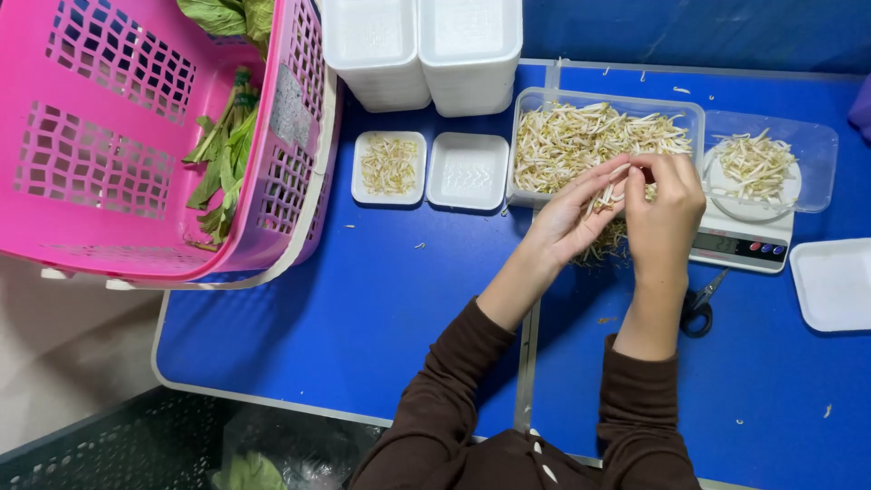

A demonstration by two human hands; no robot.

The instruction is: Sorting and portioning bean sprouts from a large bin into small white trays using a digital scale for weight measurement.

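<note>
Blue worktop (363, 299), pink basket (136, 136) at far left. Clear tub of sprouts (581, 136) just beyond both hands. Scale (739, 245) with a sprout-filled dish beside the right hand (667, 213). Left hand (567, 218) cupped under a loose sprout bunch (610, 231), strands hanging toward the worktop. Right grip pinched together on the bunch's top; left grip curled round it.

Produce-packing spot: scale (739, 243), foam trays (422, 50), sprouts (581, 136)
</note>
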